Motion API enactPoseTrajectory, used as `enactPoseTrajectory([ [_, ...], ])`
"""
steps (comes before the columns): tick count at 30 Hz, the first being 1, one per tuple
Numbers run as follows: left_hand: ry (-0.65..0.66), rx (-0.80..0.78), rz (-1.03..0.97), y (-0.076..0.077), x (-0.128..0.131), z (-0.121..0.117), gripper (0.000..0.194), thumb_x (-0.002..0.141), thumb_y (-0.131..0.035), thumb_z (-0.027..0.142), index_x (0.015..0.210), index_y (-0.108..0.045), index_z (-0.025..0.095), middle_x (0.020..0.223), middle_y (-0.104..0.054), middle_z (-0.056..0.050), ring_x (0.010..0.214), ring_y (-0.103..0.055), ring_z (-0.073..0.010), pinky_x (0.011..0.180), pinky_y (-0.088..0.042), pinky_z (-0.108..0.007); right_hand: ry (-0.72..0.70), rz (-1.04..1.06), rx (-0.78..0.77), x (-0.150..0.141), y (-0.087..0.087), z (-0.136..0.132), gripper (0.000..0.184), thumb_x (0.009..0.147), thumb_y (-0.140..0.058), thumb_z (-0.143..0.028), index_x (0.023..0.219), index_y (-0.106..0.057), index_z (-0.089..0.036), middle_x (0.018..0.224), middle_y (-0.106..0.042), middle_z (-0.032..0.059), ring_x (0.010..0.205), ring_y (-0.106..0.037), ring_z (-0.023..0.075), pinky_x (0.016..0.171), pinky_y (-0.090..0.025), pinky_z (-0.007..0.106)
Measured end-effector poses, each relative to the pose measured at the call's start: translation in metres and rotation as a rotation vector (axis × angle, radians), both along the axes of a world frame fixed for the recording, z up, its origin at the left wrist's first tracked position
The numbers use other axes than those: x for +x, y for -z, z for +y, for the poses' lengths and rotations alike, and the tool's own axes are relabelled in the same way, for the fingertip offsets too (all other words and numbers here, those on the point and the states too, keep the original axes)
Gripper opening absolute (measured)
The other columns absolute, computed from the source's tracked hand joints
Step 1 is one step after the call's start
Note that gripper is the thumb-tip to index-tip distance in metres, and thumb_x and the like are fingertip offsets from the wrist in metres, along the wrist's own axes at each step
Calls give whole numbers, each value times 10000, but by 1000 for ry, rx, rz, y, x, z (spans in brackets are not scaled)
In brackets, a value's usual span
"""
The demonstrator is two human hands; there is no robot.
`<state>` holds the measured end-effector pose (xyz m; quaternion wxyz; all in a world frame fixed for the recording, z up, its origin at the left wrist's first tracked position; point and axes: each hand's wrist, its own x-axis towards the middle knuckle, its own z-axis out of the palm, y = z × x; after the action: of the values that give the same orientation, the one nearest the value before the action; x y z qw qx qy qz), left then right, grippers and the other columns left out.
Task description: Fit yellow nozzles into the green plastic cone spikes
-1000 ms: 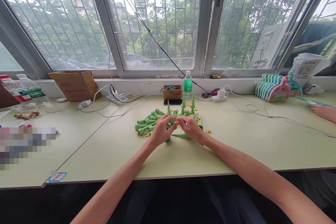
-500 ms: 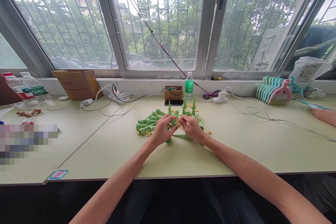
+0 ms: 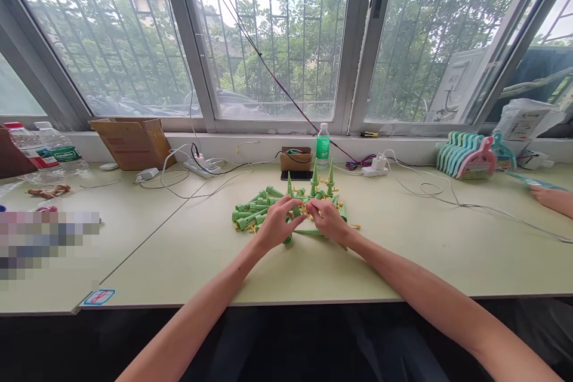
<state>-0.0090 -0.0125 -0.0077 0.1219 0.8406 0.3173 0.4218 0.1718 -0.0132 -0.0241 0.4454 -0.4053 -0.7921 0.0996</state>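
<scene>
My left hand (image 3: 277,222) is closed around a green plastic spike (image 3: 296,210), which its fingers partly hide. Close against it, my right hand (image 3: 329,221) makes a pinch. Whatever sits between those fingertips is too small to make out. Left of my hands lies a heap of hollow green spikes (image 3: 245,215) with small yellow plastic valves among them. Behind my hands, a few spikes stand point up, including a tall one (image 3: 314,178) with yellow pieces at its foot. One yellow valve (image 3: 356,226) lies apart, to the right.
A green-labelled bottle (image 3: 323,146), a small cardboard box (image 3: 295,159) and a dark phone (image 3: 296,175) stand or lie behind the heap. Cables cross the table (image 3: 447,250). Children's hangers (image 3: 468,158) and another person's hand (image 3: 553,197) are at right; a large carton (image 3: 132,144) is at left.
My right fingertips drew slightly away from the left ones, then came back against them. My left hand keeps its hold on the green spike. The view shifted a little.
</scene>
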Motion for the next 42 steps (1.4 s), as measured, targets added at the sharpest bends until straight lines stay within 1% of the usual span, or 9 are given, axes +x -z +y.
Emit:
enactPoseTrajectory([
  [12,-20,38,43,-1,-1,-1,237,853,-599,340,1060,-633,231,910,-574,-30,698,-593,-122,669,-554,-273,24,-28,2,0,1,1,400,979,-342,-353,617,-407,-195,540,-444,-17,524,-364,118,563,-297,261],
  [15,-17,23,42,-1,-1,-1,238,850,-602,319,1073,-622,238,947,-590,-32,733,-601,-127,678,-552,-269,21,-23,-5,1,1,1,401,980,-339,-361,620,-403,-196,542,-446,-15,522,-362,118,549,-287,261],
  [21,-1,8,-7,3,-1,1,411,838,-614,285,1237,-522,256,1123,-608,-60,858,-592,-149,704,-554,-271,13,-11,-4,0,1,0,405,978,-340,-362,607,-363,-199,527,-414,-23,503,-340,112,551,-285,264],
  [23,-1,-3,-9,3,-1,1,475,839,-609,268,1294,-474,269,1127,-612,-59,880,-586,-152,725,-551,-278,17,5,-12,-1,1,0,411,976,-346,-373,604,-359,-200,524,-401,-26,502,-330,111,539,-275,263],
  [27,6,-56,-31,0,-1,1,574,847,-593,253,1372,-366,296,1077,-617,-46,863,-600,-146,759,-549,-291,42,52,-34,-3,0,-3,420,973,-362,-405,611,-392,-195,546,-428,-22,522,-354,112,528,-280,253],
  [29,13,-91,-44,0,-1,1,583,851,-586,258,1379,-341,303,1110,-604,-53,858,-612,-144,772,-552,-303,39,65,-34,-4,-1,-5,402,969,-376,-406,635,-435,-190,565,-457,-18,535,-379,111,535,-298,247],
  [34,42,-196,-36,1,-1,1,561,866,-562,282,1375,-327,309,1269,-537,-81,961,-619,-174,848,-548,-357,-50,97,-18,-6,-3,-10,215,912,-499,-364,804,-529,-181,661,-565,-7,588,-474,114,589,-381,234],
  [38,84,-228,-48,1,-1,0,524,876,-545,288,1363,-352,306,1338,-498,-89,1063,-577,-200,894,-531,-376,-88,117,3,-8,-2,-12,150,873,-553,-329,837,-537,-184,679,-577,-6,593,-495,116,600,-412,239],
  [42,164,-354,-107,-1,-1,-1,523,874,-557,325,1359,-362,302,1405,-432,-117,929,-603,-158,839,-550,-357,-95,120,23,-9,-2,-12,137,866,-558,-315,822,-543,-186,673,-572,-8,582,-490,114,587,-413,236],
])
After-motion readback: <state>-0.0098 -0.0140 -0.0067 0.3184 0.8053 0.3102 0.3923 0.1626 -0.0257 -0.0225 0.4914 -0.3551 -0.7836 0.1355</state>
